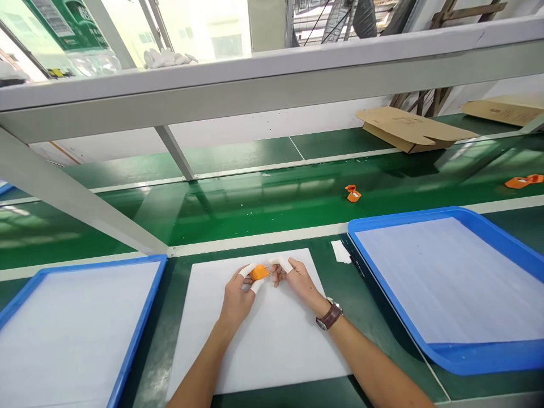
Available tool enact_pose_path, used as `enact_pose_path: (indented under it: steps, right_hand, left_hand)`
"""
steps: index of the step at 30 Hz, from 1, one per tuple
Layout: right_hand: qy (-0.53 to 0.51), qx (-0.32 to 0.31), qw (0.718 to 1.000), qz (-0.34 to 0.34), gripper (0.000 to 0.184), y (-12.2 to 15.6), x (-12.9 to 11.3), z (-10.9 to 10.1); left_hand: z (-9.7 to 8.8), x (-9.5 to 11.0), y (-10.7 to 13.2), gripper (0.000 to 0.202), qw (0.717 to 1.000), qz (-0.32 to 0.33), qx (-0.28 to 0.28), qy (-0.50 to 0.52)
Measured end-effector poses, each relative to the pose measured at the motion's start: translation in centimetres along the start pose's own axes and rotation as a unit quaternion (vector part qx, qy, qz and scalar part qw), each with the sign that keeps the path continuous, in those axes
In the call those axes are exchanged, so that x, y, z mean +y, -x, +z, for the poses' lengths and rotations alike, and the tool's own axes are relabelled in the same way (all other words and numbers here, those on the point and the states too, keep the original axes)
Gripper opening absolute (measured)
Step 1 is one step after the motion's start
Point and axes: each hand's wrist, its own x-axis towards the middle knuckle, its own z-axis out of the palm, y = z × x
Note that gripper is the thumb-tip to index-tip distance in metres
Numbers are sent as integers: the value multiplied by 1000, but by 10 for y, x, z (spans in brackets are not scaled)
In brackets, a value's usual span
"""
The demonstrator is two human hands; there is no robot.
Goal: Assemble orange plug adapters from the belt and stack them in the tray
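My left hand (238, 294) grips a small orange plastic piece (259, 272) between the thumb and a fingertip, both wearing white finger covers. Close to the piece's right side is my right hand (295, 277), fingers curled together in a pinch; anything between them is too small to name. White covers also show on its fingertips, and a brown-strapped watch (329, 314) sits on that wrist. Both hands are above a white sheet (263, 340) lying on the dark green bench.
Blue trays lined with white stand at left (144, 306) and right (408, 317). Behind runs a green conveyor belt (255, 209) bearing an orange part (352, 194) and another orange part (525, 181). A metal frame post (85, 195) slants at left. A cardboard box (416, 127) lies beyond.
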Motion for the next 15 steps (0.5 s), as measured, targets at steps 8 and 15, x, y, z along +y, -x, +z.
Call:
enact_pose_path:
  steps: [8,15]
  right_hand:
    - [21,5,1000,-9,29,0,1,1]
    - [65,-3,998,-17,34,2,6,6]
  left_hand:
    - [-13,23,-5,40,936,-109,-51,331]
    - [-29,24,-7,42,934,-128,19,332]
